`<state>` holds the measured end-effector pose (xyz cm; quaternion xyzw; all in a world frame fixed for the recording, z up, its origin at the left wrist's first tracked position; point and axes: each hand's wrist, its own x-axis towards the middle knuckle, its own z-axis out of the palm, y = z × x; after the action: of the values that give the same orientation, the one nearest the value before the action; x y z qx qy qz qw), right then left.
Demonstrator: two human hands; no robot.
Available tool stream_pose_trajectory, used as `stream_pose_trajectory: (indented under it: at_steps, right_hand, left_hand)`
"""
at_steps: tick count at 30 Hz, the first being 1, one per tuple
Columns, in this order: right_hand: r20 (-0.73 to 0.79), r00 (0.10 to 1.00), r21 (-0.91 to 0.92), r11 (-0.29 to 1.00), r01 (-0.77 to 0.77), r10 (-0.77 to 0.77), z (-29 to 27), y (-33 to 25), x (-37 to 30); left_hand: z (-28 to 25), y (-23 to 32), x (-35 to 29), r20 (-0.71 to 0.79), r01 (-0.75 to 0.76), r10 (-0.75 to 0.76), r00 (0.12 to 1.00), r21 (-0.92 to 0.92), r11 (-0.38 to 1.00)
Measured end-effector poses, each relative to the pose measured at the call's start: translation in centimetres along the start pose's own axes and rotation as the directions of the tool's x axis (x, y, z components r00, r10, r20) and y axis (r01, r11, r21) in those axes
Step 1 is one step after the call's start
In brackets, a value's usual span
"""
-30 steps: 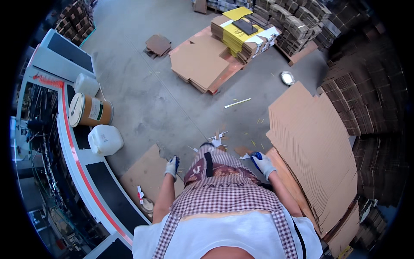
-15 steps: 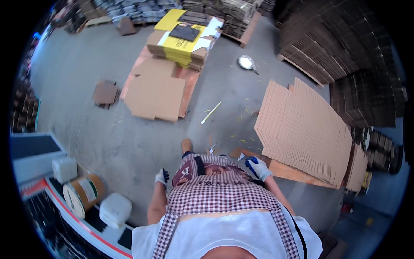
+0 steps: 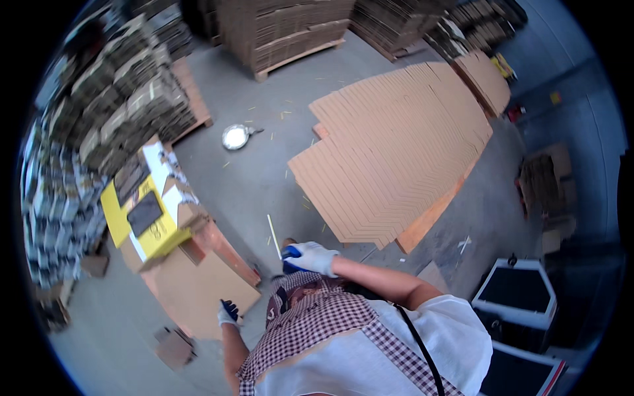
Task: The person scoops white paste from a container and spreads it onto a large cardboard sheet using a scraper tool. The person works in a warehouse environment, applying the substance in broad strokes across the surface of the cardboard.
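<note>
My left hand point(image 3: 228, 313), in a white glove with dark blue palm and fingers, hangs over the near edge of a flat brown cardboard sheet point(image 3: 198, 290). Its fingers are slightly bent and apart, and I see nothing in them. My right hand point(image 3: 310, 259), gloved the same way, is in front of my checked apron point(image 3: 317, 330) with its fingers curled in. What those fingers hold, if anything, is hidden. Ahead and to the right lies a long row of overlapping cardboard sheets point(image 3: 396, 145) on a wooden pallet point(image 3: 436, 214).
Left, yellow printed cartons point(image 3: 162, 228) are stacked on an orange-brown board point(image 3: 224, 244). A round silvery pan-shaped thing point(image 3: 235, 136) and a pale strip point(image 3: 273, 236) lie on the floor. Tall cardboard stacks point(image 3: 284, 30) and bundled cardboard point(image 3: 125, 99) stand farther back. Black-topped equipment point(image 3: 518, 290) is at right.
My view has turned to the right, so the yellow cartons shift left and the overlapping sheets come ahead. My right arm has swung across in front of me; the left hand is over the cardboard sheet.
</note>
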<state>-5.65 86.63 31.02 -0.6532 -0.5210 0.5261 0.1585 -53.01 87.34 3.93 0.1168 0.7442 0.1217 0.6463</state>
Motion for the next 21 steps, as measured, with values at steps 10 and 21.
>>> stream_pose_trajectory:
  at_steps: [10,21]
  right_hand:
    - [-0.035,0.975,0.116,0.968,0.223,-0.22,-5.3,-11.3,19.4]
    - [-0.213,0.81,0.754,0.619,-0.22,0.546,-12.8,2.3,45.7]
  left_hand:
    - [13.9,29.1,5.1,0.185,-0.259,0.219,0.958,0.226,0.939]
    - [22.6,61.1,21.7,0.169,-0.257,0.195,0.966,0.568,0.782]
